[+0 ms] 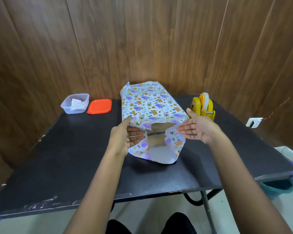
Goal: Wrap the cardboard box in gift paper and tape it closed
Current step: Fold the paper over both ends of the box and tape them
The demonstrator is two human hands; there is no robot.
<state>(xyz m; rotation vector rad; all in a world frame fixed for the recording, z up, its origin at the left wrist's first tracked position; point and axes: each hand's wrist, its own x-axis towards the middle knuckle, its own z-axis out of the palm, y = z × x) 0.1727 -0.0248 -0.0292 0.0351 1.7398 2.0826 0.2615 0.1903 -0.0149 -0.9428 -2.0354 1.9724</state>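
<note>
Both left hand and right hand touch gift paper; sticker perhaps cartoon.

You have soft, fairly bright indoor light coming from overhead. The black tabletop shows a pale sheen toward its far left and its right side. The gift paper throws a diffuse shadow toward you. The wooden wall panels carry a faint vertical gloss. Your wide lens bows the panel seams and the tabletop edges, and your forearms swell at the bottom. The centre is sharp and the corners look slightly soft.
</note>
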